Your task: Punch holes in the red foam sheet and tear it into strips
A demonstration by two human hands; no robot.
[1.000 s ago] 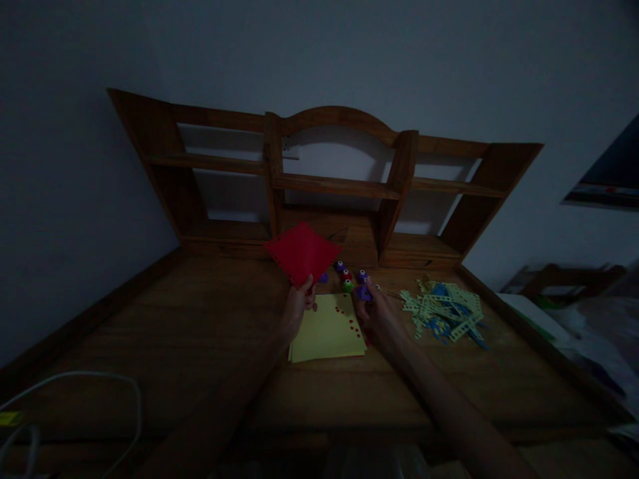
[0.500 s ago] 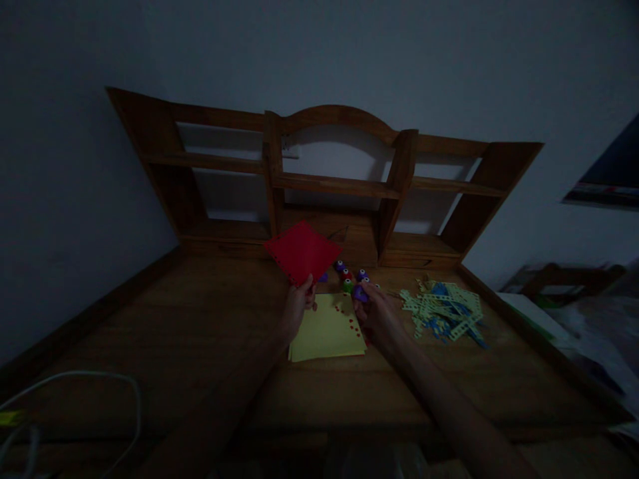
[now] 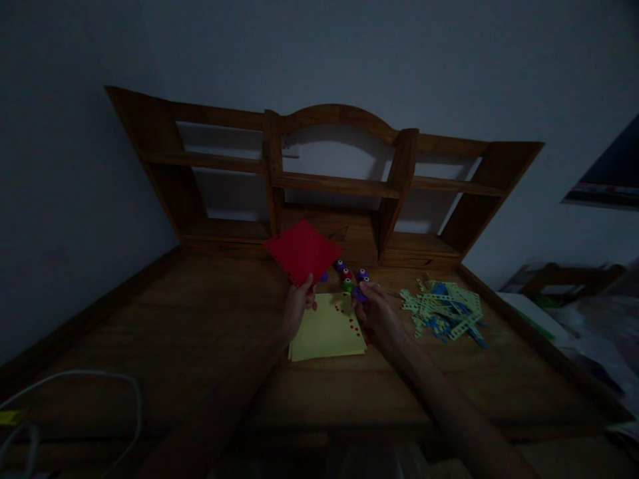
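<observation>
- Wooden desk (image 3: 214,319) in dim light, shelf (image 3: 334,185) at its back
- Left hand (image 3: 300,303) pinching red paper (image 3: 303,251)
- Right hand (image 3: 375,311) pinching a purple piece (image 3: 358,294), partly hidden

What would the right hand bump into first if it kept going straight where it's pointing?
Probably the small green rounded plastic-looking piece, just past the purple plastic-looking piece that the right hand holds. Depth is hard to tell in this dim picture, so it might pass above.

Tilted, edge-punched red sheet (image 3: 303,249); purple punch (image 3: 358,293)
</observation>
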